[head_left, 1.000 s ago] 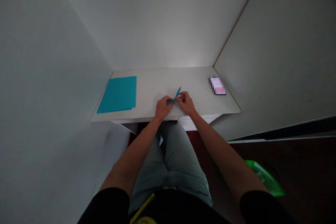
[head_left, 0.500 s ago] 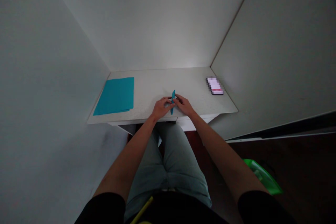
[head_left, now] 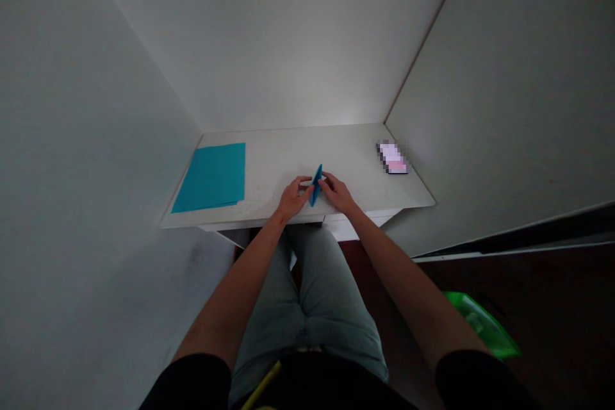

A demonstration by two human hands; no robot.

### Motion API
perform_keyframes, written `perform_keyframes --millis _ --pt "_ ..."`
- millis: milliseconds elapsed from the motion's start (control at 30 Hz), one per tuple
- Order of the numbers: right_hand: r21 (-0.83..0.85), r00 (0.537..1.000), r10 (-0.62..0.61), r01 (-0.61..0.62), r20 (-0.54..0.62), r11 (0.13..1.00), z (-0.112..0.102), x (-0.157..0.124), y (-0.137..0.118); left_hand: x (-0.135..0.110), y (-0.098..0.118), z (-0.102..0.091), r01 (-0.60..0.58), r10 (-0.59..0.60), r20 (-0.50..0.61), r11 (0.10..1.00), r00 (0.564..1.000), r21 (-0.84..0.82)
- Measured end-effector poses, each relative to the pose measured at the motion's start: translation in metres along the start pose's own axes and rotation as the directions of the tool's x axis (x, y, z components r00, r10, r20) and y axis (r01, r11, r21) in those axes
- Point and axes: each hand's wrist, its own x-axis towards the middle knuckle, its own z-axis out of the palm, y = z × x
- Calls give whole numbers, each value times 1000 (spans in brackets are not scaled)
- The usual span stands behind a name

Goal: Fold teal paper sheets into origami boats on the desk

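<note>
Near the counter (head_left: 283,154) front edge, pinching folded blue paper (head_left: 316,185) between left grip (head_left: 291,198) and right grip (head_left: 337,194), both closed, long axis pointing forward, slightly tilted.

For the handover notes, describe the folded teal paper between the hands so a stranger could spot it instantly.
On the white desk, go to the middle of the front edge, where the left hand and right hand meet. Pinched between them is a narrow piece of folded teal paper. It shares its colour with the flat teal sheets at the desk's left end, but only it is small, pointed and in the hands.
</note>
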Motion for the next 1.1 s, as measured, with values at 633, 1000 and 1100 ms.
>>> perform_keyframes --millis 633,1000,1100 --pt "93 999 20 -15 -47 996 -1 0 5 3 -7 -9 -18 -1 -139 990 990 -138" --pt "131 998 51 -55 32 990 -4 3 7 2 2 -9 80 -81 -84 997 993 -9" --pt "169 999 43 -43 4 985 -5 4 4 3 5 -8 56 -61 -107 997 992 -54"
